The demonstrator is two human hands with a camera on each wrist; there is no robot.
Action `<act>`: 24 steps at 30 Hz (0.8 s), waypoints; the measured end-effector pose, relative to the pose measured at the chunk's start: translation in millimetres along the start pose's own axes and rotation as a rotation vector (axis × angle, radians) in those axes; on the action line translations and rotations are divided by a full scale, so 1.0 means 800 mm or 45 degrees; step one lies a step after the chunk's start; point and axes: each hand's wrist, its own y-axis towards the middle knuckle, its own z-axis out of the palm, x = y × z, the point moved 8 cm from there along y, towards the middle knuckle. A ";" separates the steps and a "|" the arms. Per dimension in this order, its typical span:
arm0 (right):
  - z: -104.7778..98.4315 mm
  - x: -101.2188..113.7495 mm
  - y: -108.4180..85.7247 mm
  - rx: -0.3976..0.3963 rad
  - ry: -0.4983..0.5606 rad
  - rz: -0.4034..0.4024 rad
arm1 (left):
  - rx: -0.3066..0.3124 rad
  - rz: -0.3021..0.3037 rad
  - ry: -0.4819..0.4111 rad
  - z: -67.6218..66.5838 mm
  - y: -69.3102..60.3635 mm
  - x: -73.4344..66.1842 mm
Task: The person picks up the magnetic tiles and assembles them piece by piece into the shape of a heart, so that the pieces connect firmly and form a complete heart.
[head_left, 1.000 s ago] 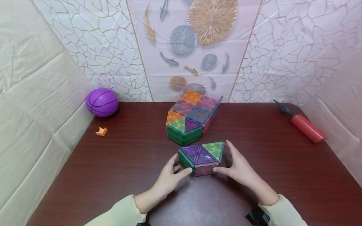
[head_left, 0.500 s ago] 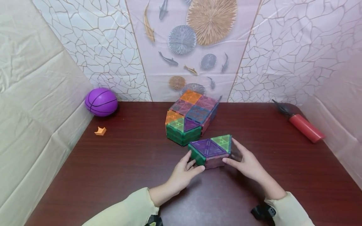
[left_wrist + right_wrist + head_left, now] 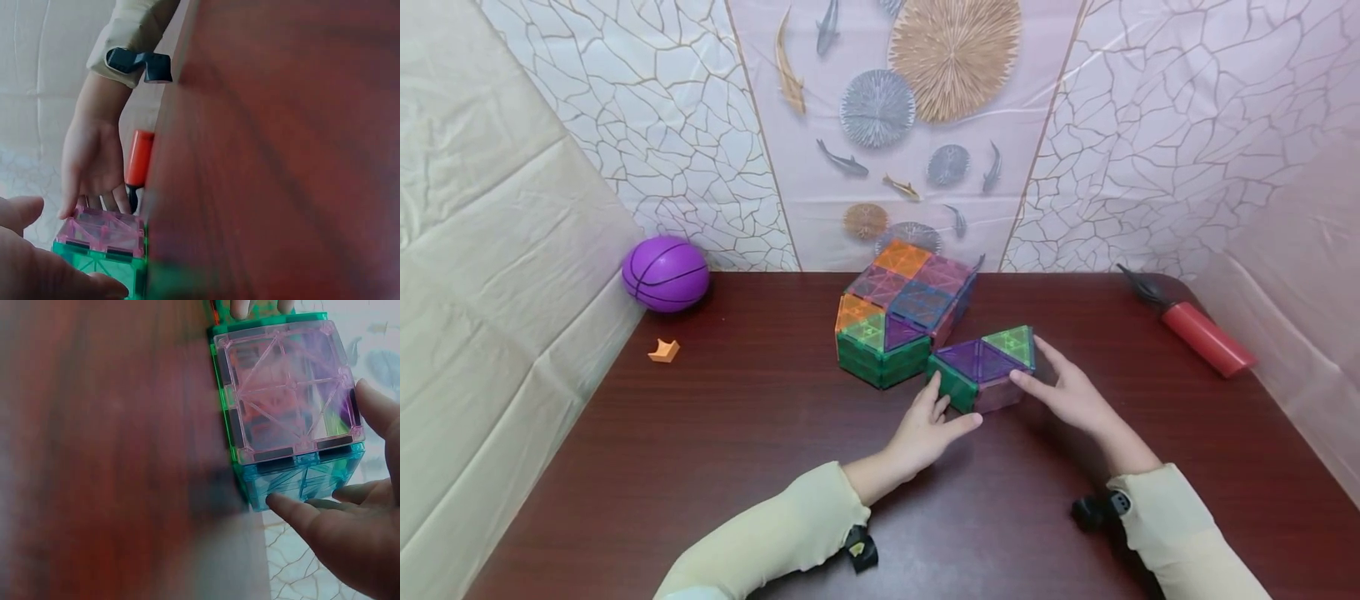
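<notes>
In the head view, a small magnetic tile block (image 3: 981, 367) with purple and light green triangles on top stands on the table. Against its green left face lie the fingers of my left hand (image 3: 919, 433), fairly straight, while the thumb stays apart from it. My right hand (image 3: 1075, 400) grips the opposite corner, thumb at the pink front and fingers along the blue side in the right wrist view. Behind and to the left sits a larger magnetic tile structure (image 3: 883, 362) with a multicoloured top. Whether the two builds touch, I cannot tell.
A purple ball (image 3: 666, 274) sits at the table's back left, with a small orange piece (image 3: 664, 351) in front of it. On the right lies a red cylinder with a black tip (image 3: 1208, 340). A patterned cloth (image 3: 951, 217) hangs behind the table.
Both hands have moved the small block away from me and to the right, beside the larger structure. My left thumb has come off the block's front.
</notes>
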 end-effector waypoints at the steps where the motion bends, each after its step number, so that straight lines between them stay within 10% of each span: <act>1: -0.002 -0.002 0.004 -0.002 0.021 0.010 | -0.001 0.001 0.008 0.001 0.004 -0.001; 24: -0.017 -0.031 0.066 -0.051 0.226 0.071 | -0.049 0.007 0.066 0.001 0.048 0.002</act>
